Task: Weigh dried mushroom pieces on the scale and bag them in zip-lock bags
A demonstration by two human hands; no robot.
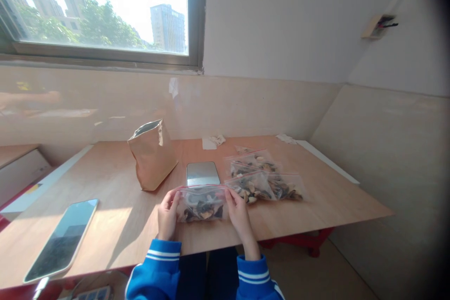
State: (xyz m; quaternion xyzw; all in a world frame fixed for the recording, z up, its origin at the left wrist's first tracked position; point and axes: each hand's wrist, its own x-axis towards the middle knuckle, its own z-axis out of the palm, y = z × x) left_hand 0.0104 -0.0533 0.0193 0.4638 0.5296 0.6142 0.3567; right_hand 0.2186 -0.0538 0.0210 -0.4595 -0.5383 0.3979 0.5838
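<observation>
A clear zip bag (pixel 202 208) with a red seal line, holding dark and pale dried pieces, is stretched between my two hands at the table's near edge. My left hand (pixel 168 213) pinches its upper left corner. The upper right corner is pinched in my right hand (pixel 239 213). Just behind the bag lies a flat silver-topped device, like a small scale (pixel 203 172), partly covered by it. To the right, close to my right hand, several similar filled zip bags (pixel 262 178) lie in an overlapping heap.
An open brown paper bag (pixel 153 157) stands at the back left of the wooden table (pixel 298 218). A phone or tablet (pixel 63 239) lies at the front left, with a white cable plug (pixel 41 286) beside it. Crumpled paper (pixel 217 140) lies near the wall, below a window.
</observation>
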